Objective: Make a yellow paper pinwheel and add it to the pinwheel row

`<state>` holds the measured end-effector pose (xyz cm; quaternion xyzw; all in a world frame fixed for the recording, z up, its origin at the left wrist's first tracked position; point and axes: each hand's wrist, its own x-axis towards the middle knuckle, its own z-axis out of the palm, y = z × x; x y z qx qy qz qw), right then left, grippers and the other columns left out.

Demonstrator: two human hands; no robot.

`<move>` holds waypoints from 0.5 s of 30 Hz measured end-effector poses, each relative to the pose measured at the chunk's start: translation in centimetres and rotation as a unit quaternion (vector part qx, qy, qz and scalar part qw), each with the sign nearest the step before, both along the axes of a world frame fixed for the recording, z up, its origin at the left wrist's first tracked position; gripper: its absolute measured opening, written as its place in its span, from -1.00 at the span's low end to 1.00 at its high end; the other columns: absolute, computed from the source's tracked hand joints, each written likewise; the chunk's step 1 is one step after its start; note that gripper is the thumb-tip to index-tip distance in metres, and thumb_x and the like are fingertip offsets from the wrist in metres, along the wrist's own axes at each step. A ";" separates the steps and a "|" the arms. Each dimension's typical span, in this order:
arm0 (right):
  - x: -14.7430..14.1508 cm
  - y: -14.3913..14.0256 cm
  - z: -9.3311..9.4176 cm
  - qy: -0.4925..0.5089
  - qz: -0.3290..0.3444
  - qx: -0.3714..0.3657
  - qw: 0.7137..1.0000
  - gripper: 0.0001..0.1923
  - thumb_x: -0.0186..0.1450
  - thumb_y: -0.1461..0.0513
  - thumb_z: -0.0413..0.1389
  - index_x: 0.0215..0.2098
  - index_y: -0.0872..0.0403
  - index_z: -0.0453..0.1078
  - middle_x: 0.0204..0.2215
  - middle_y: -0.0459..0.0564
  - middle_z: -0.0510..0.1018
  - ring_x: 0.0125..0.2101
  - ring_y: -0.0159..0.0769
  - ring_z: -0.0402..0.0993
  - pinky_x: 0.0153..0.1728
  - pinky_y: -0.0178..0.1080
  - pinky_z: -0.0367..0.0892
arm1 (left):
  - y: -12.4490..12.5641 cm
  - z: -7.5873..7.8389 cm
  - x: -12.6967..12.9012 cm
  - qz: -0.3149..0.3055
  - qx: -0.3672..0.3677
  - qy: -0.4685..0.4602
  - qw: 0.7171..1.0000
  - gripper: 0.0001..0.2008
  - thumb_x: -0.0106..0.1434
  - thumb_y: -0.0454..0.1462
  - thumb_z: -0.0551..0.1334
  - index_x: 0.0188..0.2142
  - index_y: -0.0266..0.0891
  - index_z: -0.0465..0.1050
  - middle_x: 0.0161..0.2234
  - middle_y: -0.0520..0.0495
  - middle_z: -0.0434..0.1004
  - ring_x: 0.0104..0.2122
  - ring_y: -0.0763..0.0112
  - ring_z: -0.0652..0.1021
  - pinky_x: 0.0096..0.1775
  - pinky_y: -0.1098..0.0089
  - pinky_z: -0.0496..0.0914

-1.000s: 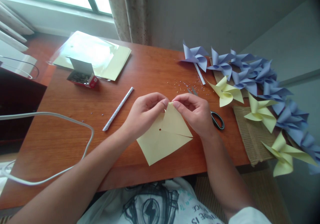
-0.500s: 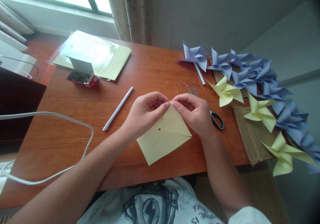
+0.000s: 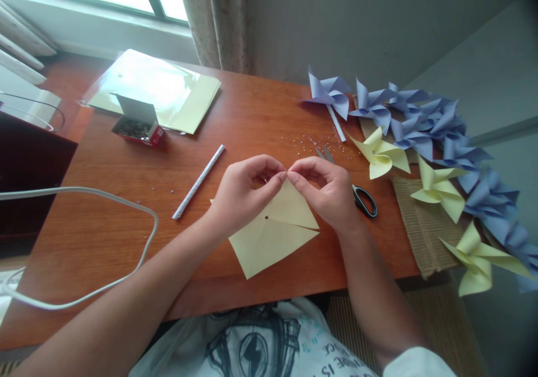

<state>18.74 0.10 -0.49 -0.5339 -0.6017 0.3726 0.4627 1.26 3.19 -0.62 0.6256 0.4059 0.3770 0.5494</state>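
A pale yellow paper square (image 3: 269, 237) with cuts toward its centre and a small hole in the middle lies on the wooden table (image 3: 126, 237). My left hand (image 3: 244, 195) and my right hand (image 3: 328, 192) meet above it, both pinching the tip of one raised corner flap between thumb and forefinger. A thin pin seems to sit at the left fingertips, too small to be sure. Black-handled scissors (image 3: 363, 200) lie just right of my right hand, partly hidden by it.
A white paper stick (image 3: 198, 182) lies left of my hands. A small open red box (image 3: 137, 128) sits on yellow sheets in plastic (image 3: 168, 94). Blue pinwheels (image 3: 414, 122) and yellow pinwheels (image 3: 380, 153) line the right side. A white cable (image 3: 138, 209) loops at left. Tiny beads (image 3: 311, 142) are scattered.
The raised corner flap has been pulled slightly lower and leftward between my fingertips; the paper shifted a little. Both hands stay pinched together at the same spot.
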 end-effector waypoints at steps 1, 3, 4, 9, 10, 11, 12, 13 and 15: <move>0.0 0.0 0.1 -0.014 -0.004 0.005 1.000 -0.97 0.29 0.24 0.25 -0.33 0.00 0.51 -0.38 -0.10 0.61 -0.34 -0.29 0.56 -0.27 -0.22 0.50 | -0.1 0.0 0.0 0.003 0.010 0.008 1.000 -0.89 0.25 -0.24 0.29 -0.34 -0.24 0.54 -0.40 -0.05 0.60 -0.38 0.37 0.56 -0.35 0.41 0.42; -0.1 0.0 0.2 -0.042 -0.012 0.017 0.999 -0.96 0.28 0.26 0.23 -0.36 0.00 0.50 -0.41 -0.11 0.60 -0.37 -0.30 0.54 -0.28 -0.23 0.50 | -0.2 0.0 0.1 0.008 0.028 0.021 0.999 -0.89 0.26 -0.24 0.29 -0.33 -0.24 0.54 -0.39 -0.06 0.61 -0.38 0.37 0.56 -0.34 0.41 0.43; -0.1 0.0 0.3 -0.054 -0.015 0.023 0.998 -0.95 0.27 0.27 0.23 -0.37 0.00 0.50 -0.42 -0.12 0.60 -0.38 -0.31 0.54 -0.29 -0.24 0.49 | -0.3 0.0 0.1 0.010 0.037 0.026 0.999 -0.89 0.27 -0.24 0.28 -0.33 -0.24 0.53 -0.39 -0.05 0.61 -0.38 0.37 0.56 -0.33 0.41 0.44; -0.2 0.0 0.2 -0.078 -0.027 0.039 0.996 -0.93 0.26 0.30 0.21 -0.37 0.01 0.51 -0.43 -0.14 0.60 -0.40 -0.34 0.53 -0.30 -0.27 0.48 | -0.3 0.0 0.1 0.011 0.064 0.047 0.997 -0.90 0.28 -0.28 0.26 -0.33 -0.26 0.52 -0.41 -0.04 0.59 -0.39 0.40 0.55 -0.33 0.42 0.42; -0.2 0.0 0.1 -0.078 -0.028 0.038 0.996 -0.93 0.27 0.31 0.21 -0.36 0.01 0.51 -0.41 -0.14 0.61 -0.39 -0.33 0.54 -0.30 -0.27 0.48 | -0.3 0.0 0.1 0.012 0.063 0.047 0.997 -0.90 0.28 -0.28 0.26 -0.33 -0.26 0.52 -0.40 -0.04 0.59 -0.39 0.40 0.55 -0.33 0.42 0.42; -0.2 0.0 0.1 -0.077 -0.029 0.037 0.996 -0.92 0.27 0.31 0.19 -0.35 0.01 0.52 -0.40 -0.13 0.62 -0.38 -0.33 0.55 -0.29 -0.26 0.48 | -0.3 0.0 0.1 0.014 0.061 0.047 0.997 -0.90 0.28 -0.28 0.25 -0.33 -0.26 0.52 -0.40 -0.04 0.59 -0.39 0.39 0.55 -0.32 0.42 0.42; -0.2 0.0 0.0 -0.076 -0.029 0.036 0.996 -0.91 0.28 0.31 0.18 -0.33 0.01 0.52 -0.39 -0.13 0.62 -0.36 -0.32 0.55 -0.27 -0.26 0.49 | -0.3 0.0 0.1 0.016 0.059 0.046 0.997 -0.90 0.28 -0.28 0.25 -0.33 -0.26 0.51 -0.40 -0.04 0.58 -0.38 0.39 0.55 -0.32 0.41 0.43; -0.2 0.0 0.0 -0.074 -0.028 0.034 0.996 -0.91 0.29 0.31 0.18 -0.32 0.01 0.52 -0.37 -0.12 0.63 -0.35 -0.31 0.56 -0.26 -0.25 0.49 | -0.3 0.0 0.0 0.018 0.057 0.044 0.997 -0.90 0.28 -0.28 0.25 -0.33 -0.26 0.51 -0.39 -0.05 0.58 -0.38 0.38 0.56 -0.31 0.41 0.43; -0.2 0.0 0.0 -0.068 -0.025 0.030 0.997 -0.92 0.30 0.29 0.17 -0.30 0.01 0.52 -0.35 -0.10 0.63 -0.32 -0.30 0.57 -0.24 -0.23 0.50 | -0.3 0.0 0.0 0.020 0.056 0.039 0.997 -0.91 0.28 -0.28 0.25 -0.33 -0.25 0.50 -0.38 -0.05 0.58 -0.36 0.38 0.56 -0.29 0.41 0.44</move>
